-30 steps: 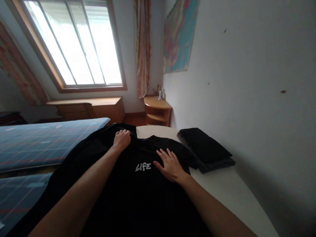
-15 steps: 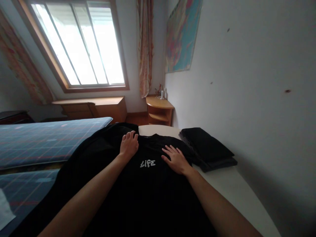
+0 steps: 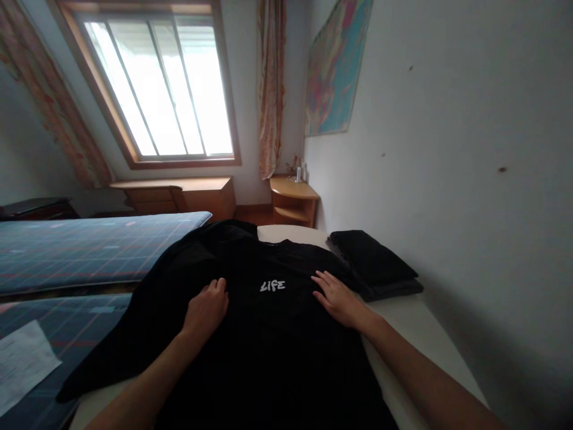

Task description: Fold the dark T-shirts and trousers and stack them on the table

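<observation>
A black long-sleeved top [image 3: 273,334] lies spread out with white "LIFE" lettering across its chest. Its collar points away from me, and one long sleeve reaches down to the left. My left hand [image 3: 208,307] is on the fabric left of the lettering, its fingers curled and pressed together on the cloth; the fingertips are partly hidden. Right of the lettering, my right hand [image 3: 340,301] rests flat on the top with fingers stretched out. Beside the far right shoulder sits a folded stack of dark clothes [image 3: 373,263].
A white surface [image 3: 430,334] lies under the top. To the left are blue plaid mattresses [image 3: 111,245], with a white sheet [image 3: 27,361] on the nearer one. A corner shelf [image 3: 293,190] and a desk [image 3: 208,185] stand beyond. The wall rises close on the right.
My left hand has moved from near the collar down and left along the top. My right hand has shifted slightly outward. The view has turned a little to the left.
</observation>
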Motion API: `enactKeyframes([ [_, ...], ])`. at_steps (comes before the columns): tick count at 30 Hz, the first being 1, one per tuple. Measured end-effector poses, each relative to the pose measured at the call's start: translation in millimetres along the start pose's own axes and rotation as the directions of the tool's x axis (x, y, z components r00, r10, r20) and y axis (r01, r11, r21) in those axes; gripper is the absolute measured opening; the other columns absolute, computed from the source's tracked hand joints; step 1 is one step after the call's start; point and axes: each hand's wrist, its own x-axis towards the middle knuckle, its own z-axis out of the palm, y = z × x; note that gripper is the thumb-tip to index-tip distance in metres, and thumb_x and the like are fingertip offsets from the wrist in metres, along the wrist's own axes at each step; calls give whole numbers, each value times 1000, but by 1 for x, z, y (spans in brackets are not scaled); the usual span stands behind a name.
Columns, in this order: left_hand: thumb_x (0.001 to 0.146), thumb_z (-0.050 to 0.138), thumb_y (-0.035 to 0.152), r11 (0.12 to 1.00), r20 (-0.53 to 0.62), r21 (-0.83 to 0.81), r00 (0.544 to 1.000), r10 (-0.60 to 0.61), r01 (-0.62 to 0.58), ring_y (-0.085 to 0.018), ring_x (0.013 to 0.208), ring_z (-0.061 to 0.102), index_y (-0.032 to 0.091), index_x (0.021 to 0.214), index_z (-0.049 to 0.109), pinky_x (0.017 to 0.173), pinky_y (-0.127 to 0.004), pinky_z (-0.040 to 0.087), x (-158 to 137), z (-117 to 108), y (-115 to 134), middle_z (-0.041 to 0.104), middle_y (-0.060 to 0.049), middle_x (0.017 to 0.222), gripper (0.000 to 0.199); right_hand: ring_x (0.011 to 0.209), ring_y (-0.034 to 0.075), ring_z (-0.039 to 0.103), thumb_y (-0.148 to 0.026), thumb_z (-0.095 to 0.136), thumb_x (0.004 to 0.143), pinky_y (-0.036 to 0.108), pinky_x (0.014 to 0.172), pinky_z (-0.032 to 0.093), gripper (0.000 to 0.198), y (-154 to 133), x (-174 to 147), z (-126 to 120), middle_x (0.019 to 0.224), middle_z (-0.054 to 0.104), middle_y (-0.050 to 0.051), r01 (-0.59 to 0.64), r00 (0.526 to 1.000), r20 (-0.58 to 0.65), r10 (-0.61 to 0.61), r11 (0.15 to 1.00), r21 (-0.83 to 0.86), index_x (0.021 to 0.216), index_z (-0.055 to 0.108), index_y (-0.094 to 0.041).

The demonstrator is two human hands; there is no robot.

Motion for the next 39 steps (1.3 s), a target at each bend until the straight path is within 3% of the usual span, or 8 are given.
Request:
enactKeyframes([
  [3, 100, 35, 27, 994, 84, 25, 991, -106, 105, -28, 92, 70, 14, 112, 55, 67, -33, 51, -18, -8, -10, 68, -15, 107, 27, 128, 27, 54, -25, 48, 95, 38, 108, 42, 39, 3, -16, -14, 136, 60, 15, -29, 999, -24, 28, 998, -59, 130, 61, -15],
  [6, 100, 35, 38, 981, 196, 40, 961, -194, 190, -35, 89, 72, 12, 111, 56, 70, -42, 53, -33, -19, -19, 71, -18, 98, 35, 103, 24, 66, -23, 50, 93, 33, 88, 49, 24, -1, -35, -32, 112, 70, 12, -213, 977, -42, 209, 970, -121, 108, 68, -17],
  [12, 96, 38, 47, 975, 292, 2, 932, -212, 222, -40, 92, 71, 15, 109, 58, 73, -48, 51, -53, -25, -38, 73, -19, 98, 40, 79, 27, 71, -46, 52, 93, 31, 61, 41, 31, -7, -70, -43, 82, 74, 9, -561, 825, -1, 565, 818, -131, 80, 67, -22],
  [16, 92, 45, 48, 962, 328, -150, 930, -168, 227, -35, 92, 72, 19, 117, 52, 72, -40, 50, -56, -12, -51, 73, -14, 99, 39, 78, 24, 71, -46, 53, 92, 30, 63, 39, 30, -7, -75, -37, 79, 73, 7, -537, 843, 32, 538, 843, -36, 78, 67, -23],
  [22, 96, 39, 35, 906, 169, -315, 956, -240, 283, -29, 87, 73, 20, 112, 46, 72, -34, 48, -48, -6, -55, 74, -9, 91, 23, 79, 21, 70, -32, 50, 96, 27, 62, 36, 20, -11, -71, -33, 82, 73, 6, -508, 860, 53, 508, 861, -8, 87, 62, -20],
  [27, 98, 38, 32, 918, 76, -273, 958, -277, 287, -29, 87, 73, 21, 109, 47, 66, -32, 47, -46, -12, -47, 73, -10, 95, 19, 78, 23, 72, -33, 41, 102, 27, 58, 33, 22, -8, -67, -33, 84, 74, 8, -580, 814, -2, 581, 811, -78, 102, 59, -21],
  [33, 99, 36, 36, 925, 83, -293, 971, -226, 240, -29, 85, 73, 19, 113, 49, 69, -34, 50, -45, 0, -46, 72, -10, 93, 25, 78, 23, 73, -33, 42, 102, 27, 57, 35, 19, -8, -68, -30, 85, 74, 6, -510, 860, -43, 508, 855, -96, 109, 56, -23],
  [39, 92, 39, 31, 854, -148, -518, 988, -48, -37, -25, 109, 66, 16, 119, 58, 98, -37, 49, -38, 18, -51, 68, -12, 119, 37, 80, 21, 72, -29, 38, 103, 26, 56, 36, 18, -13, -65, -32, 107, 74, 6, -453, 882, -198, 428, 886, -103, 110, 54, -23],
])
